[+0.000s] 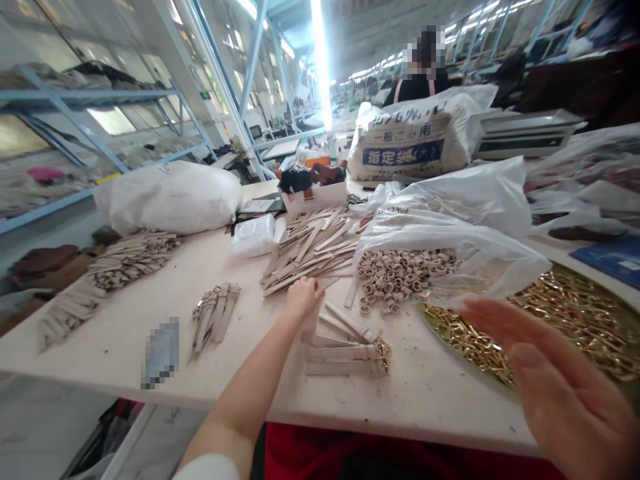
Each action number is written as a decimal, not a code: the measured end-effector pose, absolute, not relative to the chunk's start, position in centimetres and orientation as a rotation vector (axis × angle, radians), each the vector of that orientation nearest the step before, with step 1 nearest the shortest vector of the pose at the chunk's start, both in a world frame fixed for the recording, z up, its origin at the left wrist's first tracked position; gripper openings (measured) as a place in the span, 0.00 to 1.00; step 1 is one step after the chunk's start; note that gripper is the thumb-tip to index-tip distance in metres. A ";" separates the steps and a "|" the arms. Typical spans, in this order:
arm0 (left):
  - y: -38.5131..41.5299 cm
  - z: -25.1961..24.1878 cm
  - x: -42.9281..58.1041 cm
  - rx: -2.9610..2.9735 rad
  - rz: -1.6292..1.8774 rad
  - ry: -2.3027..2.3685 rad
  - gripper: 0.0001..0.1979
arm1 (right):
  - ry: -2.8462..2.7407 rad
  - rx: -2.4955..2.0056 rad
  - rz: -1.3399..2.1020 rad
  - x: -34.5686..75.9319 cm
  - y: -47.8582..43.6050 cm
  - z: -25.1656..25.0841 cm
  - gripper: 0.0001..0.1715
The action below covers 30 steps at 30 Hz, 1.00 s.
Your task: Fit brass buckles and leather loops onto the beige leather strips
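Observation:
At the near edge of a loose pile of beige strap pieces, my left hand has its fingers curled together; whatever they hold is hidden. My right hand, large and a little blurred, hovers at the near side of a tray full of gold-coloured metal buckles. Its fingers are stretched out and the thumb stands apart, with nothing visible in it. Between my hands lie several straps with gold buckles at their right ends. Small beige loops spill from a clear plastic bag.
Left on the table are a small bundle of straps and a longer row of straps. A white sack, a white box, a printed bag and a scale stand behind. A person is beyond.

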State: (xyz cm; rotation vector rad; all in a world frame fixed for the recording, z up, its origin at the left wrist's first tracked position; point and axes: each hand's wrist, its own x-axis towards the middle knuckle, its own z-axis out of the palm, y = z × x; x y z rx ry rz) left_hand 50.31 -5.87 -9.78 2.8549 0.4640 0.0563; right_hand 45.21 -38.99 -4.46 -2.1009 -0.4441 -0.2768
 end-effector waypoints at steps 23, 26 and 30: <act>-20.3 -8.2 38.5 1.416 -0.556 0.463 0.14 | -0.624 -2.357 0.135 50.2 -38.2 -10.1 0.13; -20.1 -8.0 38.8 1.231 -0.525 0.541 0.17 | -0.840 -2.709 0.057 53.5 -39.8 -10.3 0.12; -19.9 -7.8 38.8 1.117 -0.509 0.531 0.19 | -1.101 -2.878 0.112 55.5 -39.7 -10.7 0.14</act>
